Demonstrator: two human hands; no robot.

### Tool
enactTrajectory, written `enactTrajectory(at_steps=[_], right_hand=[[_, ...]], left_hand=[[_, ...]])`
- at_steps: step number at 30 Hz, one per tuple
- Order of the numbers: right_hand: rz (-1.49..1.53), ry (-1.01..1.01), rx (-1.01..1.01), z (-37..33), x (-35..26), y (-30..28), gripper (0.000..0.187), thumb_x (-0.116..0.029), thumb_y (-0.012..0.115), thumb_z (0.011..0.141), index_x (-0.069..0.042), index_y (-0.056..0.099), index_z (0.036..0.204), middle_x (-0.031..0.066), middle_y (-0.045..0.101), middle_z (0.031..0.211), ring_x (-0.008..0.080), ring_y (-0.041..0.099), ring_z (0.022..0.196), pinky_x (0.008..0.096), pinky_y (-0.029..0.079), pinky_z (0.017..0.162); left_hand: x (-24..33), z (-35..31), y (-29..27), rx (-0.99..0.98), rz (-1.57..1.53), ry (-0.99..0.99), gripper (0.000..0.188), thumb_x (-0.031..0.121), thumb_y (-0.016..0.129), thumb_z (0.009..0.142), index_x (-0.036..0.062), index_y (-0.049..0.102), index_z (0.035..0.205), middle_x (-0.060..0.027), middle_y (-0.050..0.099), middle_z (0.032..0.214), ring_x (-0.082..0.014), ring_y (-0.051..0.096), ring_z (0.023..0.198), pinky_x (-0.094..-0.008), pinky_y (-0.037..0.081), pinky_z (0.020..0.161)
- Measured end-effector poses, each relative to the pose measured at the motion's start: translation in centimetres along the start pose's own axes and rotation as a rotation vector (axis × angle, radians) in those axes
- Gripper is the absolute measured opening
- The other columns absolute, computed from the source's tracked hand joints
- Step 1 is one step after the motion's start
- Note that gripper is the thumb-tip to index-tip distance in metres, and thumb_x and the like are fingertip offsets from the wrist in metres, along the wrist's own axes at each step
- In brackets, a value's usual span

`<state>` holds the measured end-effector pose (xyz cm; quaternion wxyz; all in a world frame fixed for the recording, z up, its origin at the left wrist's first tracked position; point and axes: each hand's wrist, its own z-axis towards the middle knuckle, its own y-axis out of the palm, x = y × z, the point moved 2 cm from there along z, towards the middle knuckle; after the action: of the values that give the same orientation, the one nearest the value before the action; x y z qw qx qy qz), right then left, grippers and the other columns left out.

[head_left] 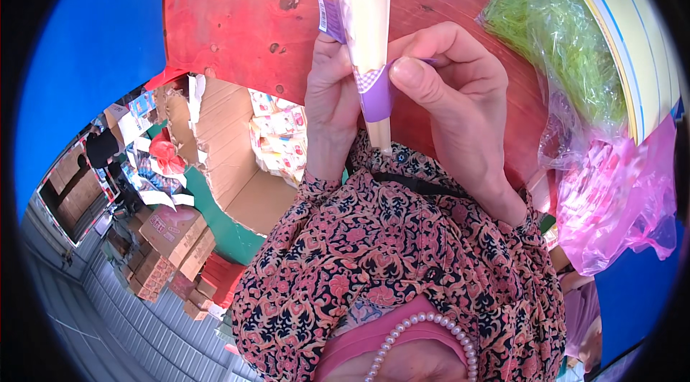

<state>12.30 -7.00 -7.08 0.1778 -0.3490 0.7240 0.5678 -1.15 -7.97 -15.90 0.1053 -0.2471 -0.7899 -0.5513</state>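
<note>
A slim, tapering clear plastic tube with cream-coloured contents stands nearly upright before my chest, its narrow end downward. Around its lower part wraps a purple paper label with a checked band. My left hand grips the tube from the left side; some of its fingers are hidden behind it. Beside its thumb sticks out a purple flap with a barcode. On the other side, my right hand pinches the label's free edge between thumb and forefinger, against the tube.
Beyond my hands lies a red wooden tabletop with dark knots. To the right are a bag of lime-green shreds, a cream card and a pink plastic bag. An open cardboard box with packets stands at left, near stacked cartons.
</note>
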Motion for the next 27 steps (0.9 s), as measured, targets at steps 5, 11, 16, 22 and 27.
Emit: enactTrajectory(at_steps=[5, 11, 16, 22, 27], right_hand=[[0.046, 0.049, -0.029, 0.4, 0.3, -0.8, 0.007, 0.0, 0.063, 0.079, 0.001, 0.058, 0.083, 0.0062, 0.063, 0.08, 0.0082, 0.059, 0.072, 0.0204, 0.048, 0.069], [0.119, 0.076, -0.021, 0.3, 0.3, -0.8, 0.011, 0.001, 0.066, 0.076, 0.001, 0.058, 0.084, 0.0068, 0.063, 0.081, 0.0088, 0.06, 0.072, 0.0211, 0.049, 0.07], [0.089, 0.0, 0.042, 0.4, 0.8, -0.9, 0.017, 0.004, 0.069, 0.072, 0.0, 0.057, 0.084, 0.0052, 0.062, 0.08, 0.0089, 0.059, 0.073, 0.0221, 0.05, 0.071], [0.071, -0.055, -0.041, 0.1, 0.7, -0.8, 0.01, 0.001, 0.063, 0.078, -0.001, 0.056, 0.085, 0.0037, 0.059, 0.085, 0.0086, 0.056, 0.076, 0.0209, 0.045, 0.07], [-0.081, -0.136, -0.009, -0.2, 0.6, -0.4, 0.008, -0.001, 0.058, 0.083, 0.003, 0.06, 0.09, 0.0042, 0.058, 0.087, 0.008, 0.054, 0.076, 0.0192, 0.043, 0.069]], left_hand=[[0.1, -0.2, 1.1, 0.007, -0.011, 0.029, 0.038, 0.0, 0.063, 0.074, -0.0022, 0.05, 0.109, -0.0101, 0.061, 0.099, -0.0168, 0.061, 0.086, -0.0282, 0.051, 0.078], [0.5, -0.2, 2.7, -0.039, 0.0, 0.067, 0.037, -0.002, 0.063, 0.073, -0.0043, 0.05, 0.108, -0.0119, 0.061, 0.099, -0.0178, 0.061, 0.085, -0.029, 0.051, 0.078], [0.5, 0.1, 3.7, -0.191, 0.031, 0.111, 0.033, -0.003, 0.062, 0.073, -0.0062, 0.051, 0.104, -0.0133, 0.061, 0.096, -0.0174, 0.062, 0.083, -0.0284, 0.051, 0.076], [0.2, -0.2, 3.1, -0.07, 0.071, 0.06, 0.031, -0.002, 0.061, 0.074, -0.0059, 0.052, 0.103, -0.0129, 0.062, 0.092, -0.0167, 0.062, 0.08, -0.0269, 0.052, 0.073], [-0.3, -0.1, 2.3, 0.025, 0.073, 0.069, 0.03, -0.003, 0.061, 0.074, -0.0055, 0.052, 0.103, -0.0122, 0.062, 0.091, -0.0159, 0.062, 0.077, -0.0257, 0.052, 0.07]])
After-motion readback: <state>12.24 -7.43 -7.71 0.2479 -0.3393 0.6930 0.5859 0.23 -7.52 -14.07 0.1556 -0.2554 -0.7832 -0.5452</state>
